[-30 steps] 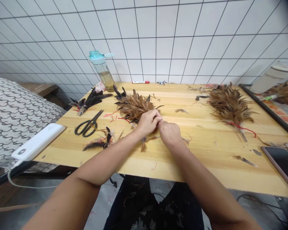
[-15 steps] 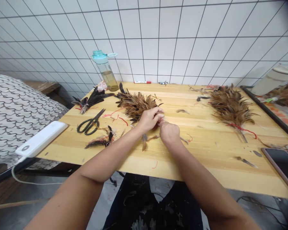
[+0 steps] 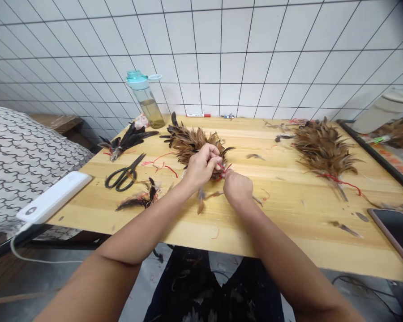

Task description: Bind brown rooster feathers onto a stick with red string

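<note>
Hands have eased apart, baring red thread (image 3: 224, 170); left hand (image 3: 199, 167) clamps the feather bunch (image 3: 196, 143), tips at eleven o'clock; right hand (image 3: 238, 188) pinches the thread.

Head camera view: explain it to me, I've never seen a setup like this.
There is no machine here. This picture comes from a camera worn on a person's head, looking down at their own two bare hands. The left hand grips a bunch of brown feathers, and the right hand closes on a red thread at the bunch's base. On the wooden table lie black-handled scissors, a second feather bunch and loose feathers. A water bottle stands at the back, and a phone lies at the right edge.
</note>
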Demonstrator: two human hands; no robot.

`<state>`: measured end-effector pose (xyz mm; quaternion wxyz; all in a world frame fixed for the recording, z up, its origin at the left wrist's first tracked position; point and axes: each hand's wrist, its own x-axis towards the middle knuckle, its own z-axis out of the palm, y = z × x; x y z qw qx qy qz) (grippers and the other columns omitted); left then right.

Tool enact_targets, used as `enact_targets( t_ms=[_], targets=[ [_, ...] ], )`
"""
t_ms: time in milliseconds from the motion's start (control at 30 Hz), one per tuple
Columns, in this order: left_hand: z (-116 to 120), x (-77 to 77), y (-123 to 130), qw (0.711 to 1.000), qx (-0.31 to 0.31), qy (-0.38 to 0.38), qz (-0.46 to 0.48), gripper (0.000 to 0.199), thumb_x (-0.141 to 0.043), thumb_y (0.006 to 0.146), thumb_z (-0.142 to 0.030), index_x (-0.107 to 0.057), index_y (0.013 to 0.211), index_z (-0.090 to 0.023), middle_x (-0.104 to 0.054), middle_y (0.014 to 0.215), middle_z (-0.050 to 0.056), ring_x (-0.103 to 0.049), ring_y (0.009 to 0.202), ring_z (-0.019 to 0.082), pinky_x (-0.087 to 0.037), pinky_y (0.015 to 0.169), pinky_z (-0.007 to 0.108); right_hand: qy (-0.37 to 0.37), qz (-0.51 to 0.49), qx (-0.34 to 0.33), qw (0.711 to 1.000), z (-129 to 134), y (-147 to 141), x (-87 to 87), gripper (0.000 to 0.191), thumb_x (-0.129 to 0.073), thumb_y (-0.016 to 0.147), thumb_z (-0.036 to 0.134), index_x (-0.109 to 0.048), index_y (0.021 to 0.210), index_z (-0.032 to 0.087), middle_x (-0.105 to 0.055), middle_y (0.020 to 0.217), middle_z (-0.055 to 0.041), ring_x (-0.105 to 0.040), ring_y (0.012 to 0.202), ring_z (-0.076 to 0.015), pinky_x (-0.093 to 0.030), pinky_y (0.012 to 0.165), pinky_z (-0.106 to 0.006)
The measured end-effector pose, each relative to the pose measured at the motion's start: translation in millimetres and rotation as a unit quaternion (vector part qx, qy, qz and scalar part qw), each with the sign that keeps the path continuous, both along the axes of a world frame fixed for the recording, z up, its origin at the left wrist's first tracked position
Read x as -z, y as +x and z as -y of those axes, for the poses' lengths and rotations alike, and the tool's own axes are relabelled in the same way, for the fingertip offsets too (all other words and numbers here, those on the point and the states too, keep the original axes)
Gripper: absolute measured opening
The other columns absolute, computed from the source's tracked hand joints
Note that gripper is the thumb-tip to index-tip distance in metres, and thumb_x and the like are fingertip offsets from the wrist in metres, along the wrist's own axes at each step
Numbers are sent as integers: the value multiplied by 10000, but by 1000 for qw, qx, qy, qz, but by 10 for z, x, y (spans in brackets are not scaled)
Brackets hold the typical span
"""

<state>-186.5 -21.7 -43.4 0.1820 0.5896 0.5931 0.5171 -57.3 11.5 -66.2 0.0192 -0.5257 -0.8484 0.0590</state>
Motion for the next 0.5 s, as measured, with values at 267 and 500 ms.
enact_targets(
  t_ms=[267, 500],
  targets=[
    [-28, 96, 3, 993, 66, -32, 95, 145, -468, 867, -148, -500, 1008, -163, -680, 967, 70, -710, 827, 136, -569, 770, 277, -3, -9, 6, 1000, 10, -24, 20, 285, -342, 938, 220, -602, 1029, 147, -725, 881, -146, -711, 840, -225, -504, 709, -300],
    [-17, 72, 14, 997, 5, 17, -81, 107, -515, 847, -178, -586, 768, -164, -637, 851, 31, -632, 758, 120, -522, 726, 261, -13, -14, 14, 1000, 28, -30, -2, 300, -331, 940, 220, -611, 1018, 144, -725, 868, -153, -709, 851, -216, -501, 726, -293]
  ],
)
